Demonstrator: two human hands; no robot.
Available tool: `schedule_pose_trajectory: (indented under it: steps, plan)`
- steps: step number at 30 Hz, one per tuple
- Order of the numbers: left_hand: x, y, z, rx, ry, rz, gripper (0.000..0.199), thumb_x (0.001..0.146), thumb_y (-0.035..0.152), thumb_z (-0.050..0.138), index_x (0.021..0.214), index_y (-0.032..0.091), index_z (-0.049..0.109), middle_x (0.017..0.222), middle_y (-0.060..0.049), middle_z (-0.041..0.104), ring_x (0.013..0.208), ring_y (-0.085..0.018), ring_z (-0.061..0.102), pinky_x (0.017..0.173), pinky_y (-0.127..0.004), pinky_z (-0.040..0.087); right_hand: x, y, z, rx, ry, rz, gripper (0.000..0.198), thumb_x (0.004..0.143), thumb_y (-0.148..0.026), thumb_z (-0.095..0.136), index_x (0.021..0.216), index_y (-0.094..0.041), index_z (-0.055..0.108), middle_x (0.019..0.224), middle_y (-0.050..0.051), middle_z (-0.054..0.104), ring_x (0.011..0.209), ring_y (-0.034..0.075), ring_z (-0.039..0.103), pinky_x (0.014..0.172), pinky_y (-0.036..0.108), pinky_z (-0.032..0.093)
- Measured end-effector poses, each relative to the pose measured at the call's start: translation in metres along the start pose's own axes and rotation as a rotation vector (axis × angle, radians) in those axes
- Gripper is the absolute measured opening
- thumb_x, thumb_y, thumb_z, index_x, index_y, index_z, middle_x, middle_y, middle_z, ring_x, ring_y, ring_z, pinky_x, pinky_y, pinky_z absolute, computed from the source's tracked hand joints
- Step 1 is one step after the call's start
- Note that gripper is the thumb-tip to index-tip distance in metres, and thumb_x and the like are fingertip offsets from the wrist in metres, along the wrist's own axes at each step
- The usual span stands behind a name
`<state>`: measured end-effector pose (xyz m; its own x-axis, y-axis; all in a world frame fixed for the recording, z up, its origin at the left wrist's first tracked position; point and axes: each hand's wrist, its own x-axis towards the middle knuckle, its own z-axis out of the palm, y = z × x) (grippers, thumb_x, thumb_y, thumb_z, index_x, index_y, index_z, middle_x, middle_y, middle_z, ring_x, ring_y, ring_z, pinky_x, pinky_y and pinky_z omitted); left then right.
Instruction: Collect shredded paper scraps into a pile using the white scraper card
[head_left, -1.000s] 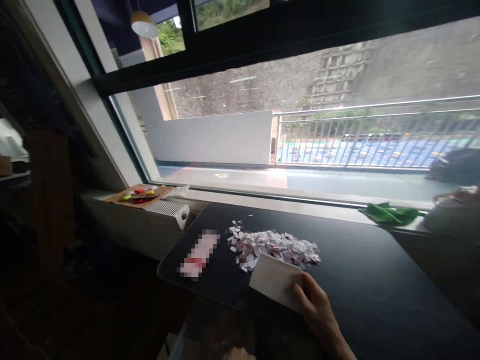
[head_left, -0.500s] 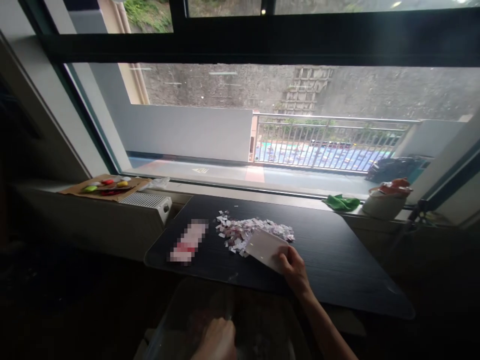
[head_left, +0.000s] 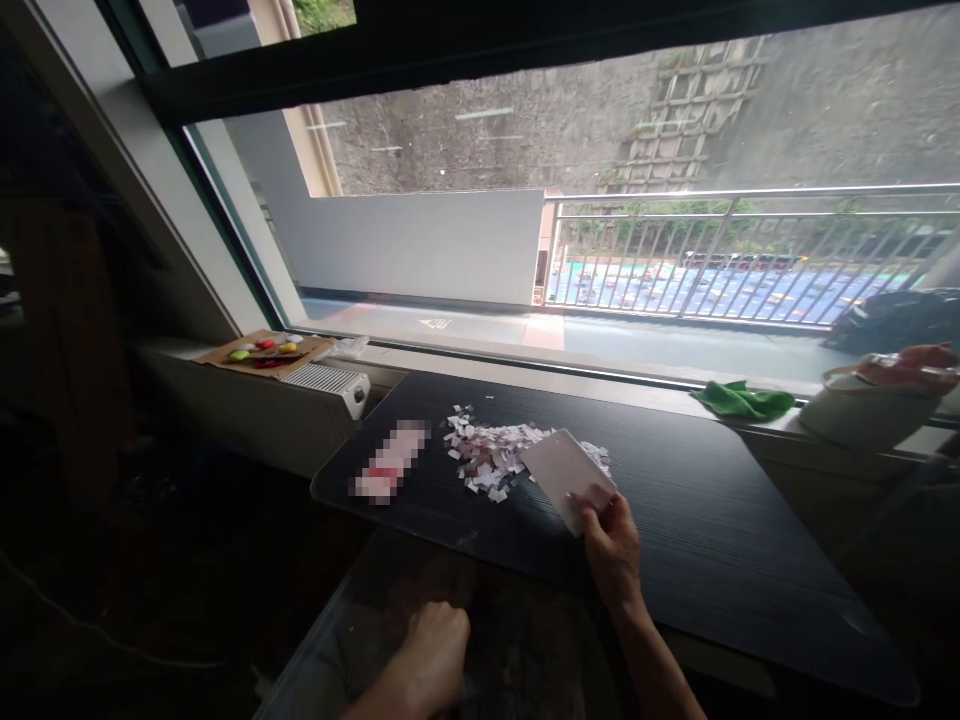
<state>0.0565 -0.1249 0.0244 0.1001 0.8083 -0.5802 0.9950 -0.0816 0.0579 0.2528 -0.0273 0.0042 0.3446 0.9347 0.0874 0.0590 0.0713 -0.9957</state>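
Note:
My right hand (head_left: 611, 545) grips a flat, white rectangular plate (head_left: 566, 475) by its near right corner. The plate is tilted over the right part of a heap of small paper pieces (head_left: 491, 455) on the dark table (head_left: 697, 540), hiding some of them. Whether it touches the paper, I cannot tell. Below the table's near edge, my left hand (head_left: 435, 640) is closed in a fist, in front of a see-through plastic thing (head_left: 341, 610). What its fingers hold is hidden. Left of the heap lies a blurred-out pink and white item (head_left: 391, 460).
Behind the table runs a window sill with a green cloth (head_left: 742, 400) and a pale pot-like container (head_left: 874, 405) at right. On the left ledge, a brown board (head_left: 300, 352) bears several coloured pieces beside a white vented box (head_left: 330, 385). The large window (head_left: 420, 250) stands beyond.
My right hand has tipped the white plate up and turned it, baring part of the heap. The left hand stays closed below the table edge. The view has swung left.

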Motion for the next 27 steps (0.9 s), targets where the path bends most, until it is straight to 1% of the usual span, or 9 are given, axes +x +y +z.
schedule_pose_trajectory:
  steps: [3, 7, 13, 17, 20, 24, 27]
  plan:
    - [-0.006, -0.005, 0.002, -0.042, 0.036, -0.021, 0.032, 0.068, 0.005, 0.045, 0.090, 0.014, 0.066, 0.097, -0.011, 0.066, 0.095, -0.023, 0.059, 0.079, -0.029, 0.044, -0.001, 0.000, -0.006, -0.037, -0.043, -0.017, 0.035, 0.069, -0.039, 0.058, 0.096, -0.018, 0.052, 0.084, 0.005, 0.064, 0.076, 0.020, 0.060, 0.068, 0.031, 0.047]
    - [-0.010, -0.011, 0.009, -0.104, 0.083, -0.083, 0.035, 0.068, 0.006, 0.041, 0.091, 0.016, 0.065, 0.098, -0.008, 0.066, 0.094, -0.022, 0.059, 0.080, -0.030, 0.043, -0.003, 0.000, -0.012, -0.183, -0.093, -0.081, 0.032, 0.072, -0.039, 0.057, 0.096, -0.018, 0.055, 0.087, 0.007, 0.064, 0.076, 0.020, 0.059, 0.068, 0.032, 0.046]
    - [0.003, -0.018, 0.019, -0.114, 0.127, -0.155, 0.029, 0.070, 0.011, 0.042, 0.087, 0.014, 0.066, 0.091, -0.013, 0.066, 0.091, -0.026, 0.060, 0.076, -0.033, 0.044, -0.002, -0.005, -0.011, -0.398, -0.185, -0.194, 0.027, 0.078, -0.035, 0.047, 0.099, -0.019, 0.054, 0.090, 0.007, 0.066, 0.077, 0.020, 0.059, 0.073, 0.034, 0.045]
    - [0.007, -0.024, 0.023, -0.109, 0.123, -0.147, 0.028, 0.070, 0.010, 0.043, 0.088, 0.013, 0.065, 0.090, -0.013, 0.065, 0.092, -0.027, 0.060, 0.076, -0.033, 0.044, -0.004, -0.019, -0.014, -0.519, -0.190, -0.258, 0.026, 0.077, -0.033, 0.048, 0.099, -0.020, 0.055, 0.084, 0.006, 0.067, 0.073, 0.020, 0.060, 0.070, 0.032, 0.045]
    - [0.008, -0.025, 0.025, -0.108, 0.108, -0.118, 0.030, 0.070, 0.007, 0.043, 0.091, 0.013, 0.064, 0.092, -0.012, 0.065, 0.092, -0.027, 0.059, 0.076, -0.034, 0.044, -0.006, -0.028, -0.015, -0.552, -0.166, -0.295, 0.027, 0.078, -0.031, 0.047, 0.100, -0.020, 0.055, 0.081, 0.005, 0.067, 0.071, 0.019, 0.059, 0.068, 0.030, 0.044]
    - [0.004, -0.023, 0.025, -0.101, 0.102, -0.114, 0.031, 0.070, 0.007, 0.042, 0.092, 0.014, 0.064, 0.093, -0.013, 0.065, 0.093, -0.027, 0.059, 0.076, -0.034, 0.044, -0.009, -0.031, -0.014, -0.601, -0.166, -0.260, 0.029, 0.077, -0.033, 0.046, 0.101, -0.019, 0.055, 0.080, 0.005, 0.065, 0.066, 0.018, 0.056, 0.065, 0.030, 0.043]
    - [0.000, -0.023, 0.024, -0.107, 0.112, -0.108, 0.030, 0.070, 0.008, 0.042, 0.089, 0.014, 0.064, 0.092, -0.013, 0.066, 0.092, -0.026, 0.060, 0.077, -0.034, 0.044, -0.009, -0.032, -0.017, -0.591, -0.215, -0.194, 0.031, 0.075, -0.033, 0.048, 0.101, -0.019, 0.055, 0.076, 0.004, 0.063, 0.063, 0.017, 0.054, 0.061, 0.029, 0.043]
